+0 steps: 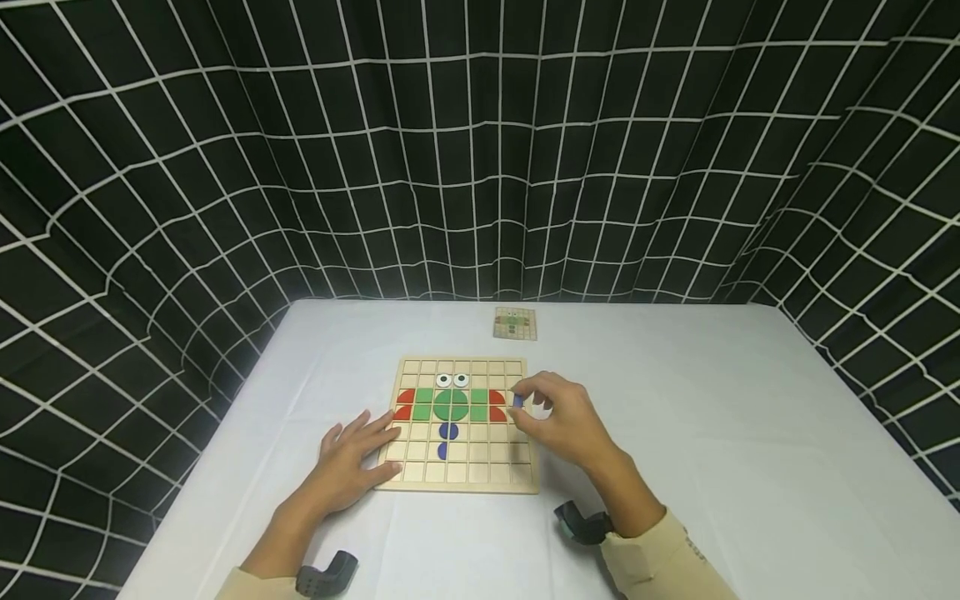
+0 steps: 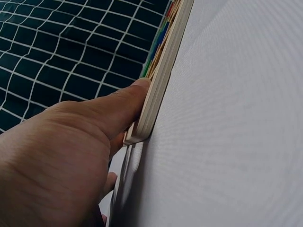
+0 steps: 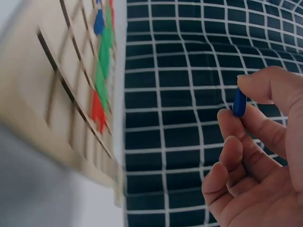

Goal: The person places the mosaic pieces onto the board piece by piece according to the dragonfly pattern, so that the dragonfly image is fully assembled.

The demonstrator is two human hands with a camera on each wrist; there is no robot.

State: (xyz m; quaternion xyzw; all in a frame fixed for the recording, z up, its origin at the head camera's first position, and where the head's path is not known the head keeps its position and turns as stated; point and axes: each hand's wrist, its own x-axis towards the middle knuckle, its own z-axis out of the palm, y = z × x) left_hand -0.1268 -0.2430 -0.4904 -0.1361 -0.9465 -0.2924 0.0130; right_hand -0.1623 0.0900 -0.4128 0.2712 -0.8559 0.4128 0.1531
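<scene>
A wooden grid board [image 1: 487, 473] lies on the table, bearing green, red and blue pieces and two eye discs [image 1: 452, 380]. Over its right edge, my right hand [image 1: 558, 417] pinches a small blue piece [image 3: 240, 102] between thumb and fingertips; its exact shape is hard to tell edge-on. My left hand [image 1: 347, 462] rests at the board's left edge with fingers spread, thumb and fingertips on the rim. Below the green circle [image 1: 452, 406] sit blue pieces [image 1: 442, 451], the lower one a half circle. Red quarter pieces [image 1: 497, 398] flank the green squares [image 1: 478, 405].
A small pattern card [image 1: 515, 323] with a similar figure lies behind the board near the table's far edge. White cloth covers the table [image 1: 712, 400]. A black curtain with a white grid [image 1: 480, 150] hangs around the back and sides.
</scene>
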